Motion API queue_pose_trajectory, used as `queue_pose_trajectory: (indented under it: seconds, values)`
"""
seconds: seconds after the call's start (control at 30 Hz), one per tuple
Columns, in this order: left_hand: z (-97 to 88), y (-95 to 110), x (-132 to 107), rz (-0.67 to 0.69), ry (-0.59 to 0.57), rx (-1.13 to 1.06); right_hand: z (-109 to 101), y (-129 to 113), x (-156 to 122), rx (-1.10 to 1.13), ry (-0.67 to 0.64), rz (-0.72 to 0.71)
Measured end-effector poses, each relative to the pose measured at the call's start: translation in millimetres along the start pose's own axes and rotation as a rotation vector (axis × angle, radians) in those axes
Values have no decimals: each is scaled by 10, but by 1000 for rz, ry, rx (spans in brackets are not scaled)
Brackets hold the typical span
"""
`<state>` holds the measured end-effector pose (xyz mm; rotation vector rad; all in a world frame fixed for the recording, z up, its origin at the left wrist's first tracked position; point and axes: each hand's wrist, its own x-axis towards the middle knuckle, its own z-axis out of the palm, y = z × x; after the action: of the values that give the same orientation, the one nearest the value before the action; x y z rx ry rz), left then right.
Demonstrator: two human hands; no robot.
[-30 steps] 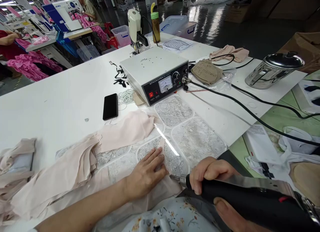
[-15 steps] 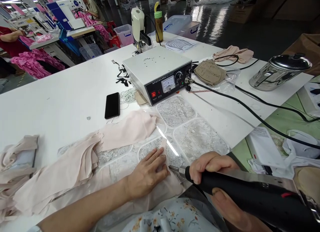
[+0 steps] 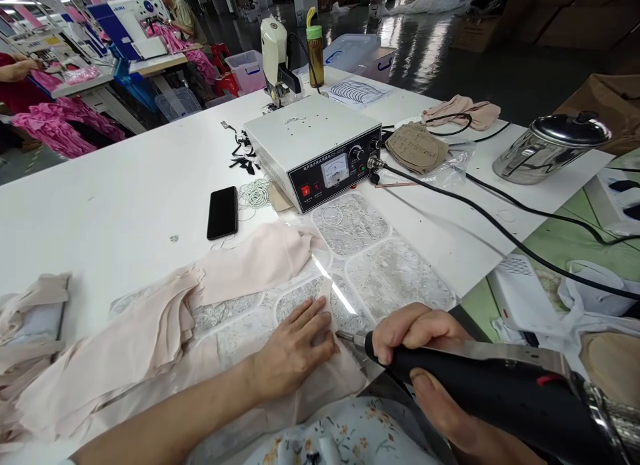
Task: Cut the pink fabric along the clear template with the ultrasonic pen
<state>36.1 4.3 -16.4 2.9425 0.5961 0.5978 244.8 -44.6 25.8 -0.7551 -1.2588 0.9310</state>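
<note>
My left hand lies flat with fingers stretched over a thin pale pink fabric piece, pressing it on a clear patterned mat. My right hand is wrapped round the black body of a handheld ultrasonic welder. The welder's metal tip points left and meets the fabric edge just beside my left fingers; whether it presses in cannot be made out. To the left, a stack of similar fabric pieces is fanned out, and another pink piece lies beyond my left hand.
The welder's control box stands ahead, its black cable running right. A phone, brown card templates, a steel mug, a bottle and a white machine stand around. Co-workers sit at sewing machines far left.
The camera view shifts slightly, moving the surroundings a little left. The welder's rear end and my right hand sit slightly further left and lower; the tip and my left hand stay nearly still.
</note>
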Motion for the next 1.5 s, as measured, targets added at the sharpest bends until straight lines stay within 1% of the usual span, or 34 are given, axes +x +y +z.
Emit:
queue_pose_trajectory:
  seconds: [0.07,0.23,0.43,0.57,0.73,0.8,0.97,1.1,1.27,1.5]
  values:
    - [-7,-1,6,2,0,1,-4,5,-1,-1,1,1]
    - [-6,-5,2,-4,-1,-15,-62,79,-19,76,35,32]
    - [-5,0,-7,-10,7,-14,-57,156,16,82,24,45]
    - [-19,-2,6,0,3,-5,-31,182,24,54,46,6]
    - [-6,-11,-5,-9,13,-12,-46,214,21,51,68,35]
    - [4,-11,-14,-11,11,-16,-60,225,26,61,76,24]
    - [24,-6,-28,-24,18,-12,-70,249,54,102,66,17]
    - [25,-8,-34,-29,-4,-10,-67,266,73,122,54,7]
    - [13,-8,-38,-25,-5,-24,-76,271,95,116,41,-20]
    - [24,-10,-51,-29,6,-21,-62,344,94,142,56,-30]
